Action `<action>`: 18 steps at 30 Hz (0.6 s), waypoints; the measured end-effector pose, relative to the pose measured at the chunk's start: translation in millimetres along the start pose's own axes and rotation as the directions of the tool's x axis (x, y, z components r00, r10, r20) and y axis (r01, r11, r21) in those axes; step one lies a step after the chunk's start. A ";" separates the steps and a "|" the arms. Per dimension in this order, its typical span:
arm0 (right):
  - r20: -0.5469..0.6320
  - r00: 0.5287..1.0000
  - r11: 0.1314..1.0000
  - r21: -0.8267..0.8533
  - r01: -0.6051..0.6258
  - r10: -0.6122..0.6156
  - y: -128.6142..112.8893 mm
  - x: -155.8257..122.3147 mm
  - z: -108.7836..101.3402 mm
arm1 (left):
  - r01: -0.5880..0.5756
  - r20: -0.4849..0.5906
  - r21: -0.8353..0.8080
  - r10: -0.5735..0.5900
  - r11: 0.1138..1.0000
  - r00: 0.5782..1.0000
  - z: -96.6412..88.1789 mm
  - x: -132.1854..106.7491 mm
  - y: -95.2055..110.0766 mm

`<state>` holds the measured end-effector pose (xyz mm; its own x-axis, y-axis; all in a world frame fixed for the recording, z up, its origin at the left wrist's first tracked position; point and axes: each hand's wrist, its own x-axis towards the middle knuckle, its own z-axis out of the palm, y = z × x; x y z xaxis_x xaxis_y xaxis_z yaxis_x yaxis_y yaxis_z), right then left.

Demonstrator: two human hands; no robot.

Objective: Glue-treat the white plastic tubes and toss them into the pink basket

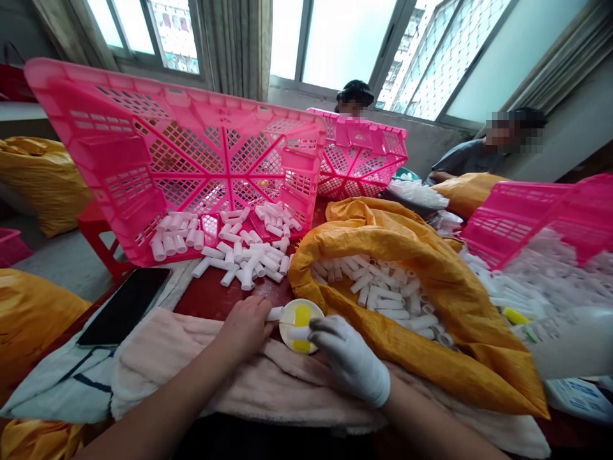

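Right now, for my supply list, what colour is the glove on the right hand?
The glove is white, best seen in the head view.

Plastic tubes (242, 265) on table (205, 297) before tilted crate (158, 96); filled woven sack (460, 319) right.

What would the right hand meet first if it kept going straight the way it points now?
The gloved right hand holds a white tube. Going straight, it would probably meet the round white dish with a yellow pad first. Depth is unclear, so the tube may already touch it.
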<state>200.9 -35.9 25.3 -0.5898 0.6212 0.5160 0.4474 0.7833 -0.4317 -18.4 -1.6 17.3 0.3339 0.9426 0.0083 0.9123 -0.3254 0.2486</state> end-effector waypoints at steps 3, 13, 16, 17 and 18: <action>-0.333 0.896 0.928 0.323 -0.183 0.292 3.1 5.0 7.1 | -0.048 -0.057 -0.006 0.047 0.999 0.997 -5.2 -1.1 0.8; -0.094 0.939 0.919 0.260 -0.298 0.331 -19.7 28.9 -4.0 | -0.177 0.020 -0.122 0.180 0.977 0.983 -0.7 -16.3 32.5; -0.071 0.848 0.837 0.223 -0.499 0.525 -16.6 29.5 6.1 | -0.140 0.033 -0.025 0.141 0.990 0.989 2.8 -17.7 42.2; -0.069 0.838 0.828 0.219 -0.517 0.542 -15.9 28.9 10.0 | -0.141 0.058 -0.046 0.144 0.989 0.988 1.8 -18.2 44.4; -0.074 0.839 0.829 0.220 -0.514 0.539 -15.9 28.0 13.1 | -0.143 0.090 -0.095 0.151 0.985 0.984 -0.4 -18.9 46.3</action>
<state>168.4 -31.3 36.9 -0.2039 0.9452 0.2548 0.5262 0.3253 -0.7857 17.4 -34.5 29.1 0.4879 0.8719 -0.0409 0.8286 -0.4479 0.3357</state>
